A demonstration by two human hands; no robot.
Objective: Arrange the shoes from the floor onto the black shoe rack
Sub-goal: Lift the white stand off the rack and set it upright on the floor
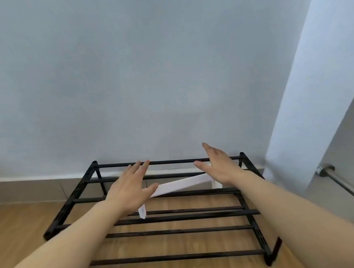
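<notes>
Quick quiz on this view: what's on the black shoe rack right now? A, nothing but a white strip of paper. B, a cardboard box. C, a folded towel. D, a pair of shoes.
A: the shoe rack has bare bars, with only a white paper strip lying across them between the open left hand and right hand.

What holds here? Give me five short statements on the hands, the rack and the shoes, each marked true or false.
1. The black shoe rack stands against the wall. True.
2. The left hand grips a shoe. False: it is open and holds nothing.
3. The right hand is open, fingers spread. True.
4. Shoes fill the rack's top bars. False: no shoes are in view.
5. The floor is wooden. True.
</notes>
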